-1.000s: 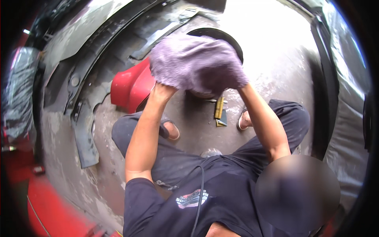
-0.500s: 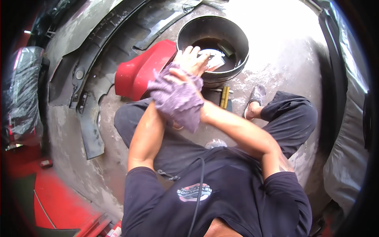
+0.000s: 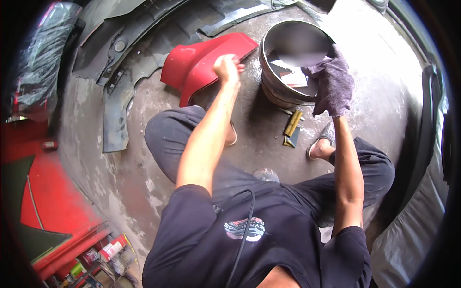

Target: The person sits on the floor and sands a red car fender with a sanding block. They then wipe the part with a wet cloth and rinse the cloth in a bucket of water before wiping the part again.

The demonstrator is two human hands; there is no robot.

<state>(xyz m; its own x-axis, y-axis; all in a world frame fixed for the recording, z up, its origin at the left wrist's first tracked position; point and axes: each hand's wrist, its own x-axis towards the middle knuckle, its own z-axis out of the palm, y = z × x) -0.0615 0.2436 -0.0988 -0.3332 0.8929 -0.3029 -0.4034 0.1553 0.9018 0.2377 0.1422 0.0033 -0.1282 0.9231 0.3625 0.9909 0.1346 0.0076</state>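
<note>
My right hand [image 3: 333,93] grips a rumpled purple cloth [image 3: 339,86] at the right rim of a round dark bucket [image 3: 270,82]. The cloth covers most of its fingers. A white-and-red sheet [image 3: 294,79] lies inside the bucket; part of the interior is blurred. To the left, my left hand [image 3: 227,68] is loosely closed, fingers curled, with nothing seen in it. It is over the edge of a glossy red car body panel [image 3: 197,62] on the floor; whether it touches the panel I cannot tell.
Below the bucket lie a yellowish block [image 3: 292,123] and a small dark flat piece [image 3: 294,136]. Long grey-black bumper parts [image 3: 117,110] curve along the far left. A silver cover [image 3: 408,235] hangs at the right; a red surface [image 3: 62,201] stands at the lower left.
My hands have come apart: the right moved right with the cloth to the bucket's rim, while the left, earlier spread beside the cloth, is now curled near the red panel. The view has shifted.
</note>
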